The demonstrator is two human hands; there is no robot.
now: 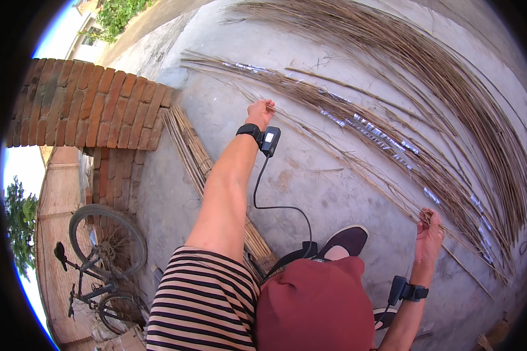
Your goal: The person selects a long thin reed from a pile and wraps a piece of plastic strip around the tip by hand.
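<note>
Thin dry brown stalks (347, 155) stretch between my two hands, above the concrete floor. My left hand (261, 112) is closed on one end of them, at upper centre. Farther along, at the right, my right hand (429, 228) grips the same stalks, its fingers curled round them. Just beyond lies a long bundle of similar stalks (298, 90) with strips of shiny silvery wrapping (380, 136) around and along it. A much larger pile of long, loose stalks (461, 83) curves along the far side.
Bundled canes (189, 140) lie on the floor at the left, passing beneath my left arm. A brick wall (88, 105) stands at the far left, with a bicycle (101, 285) below it in view. My shoe (344, 240) is near the centre. A cable hangs from the left wrist device.
</note>
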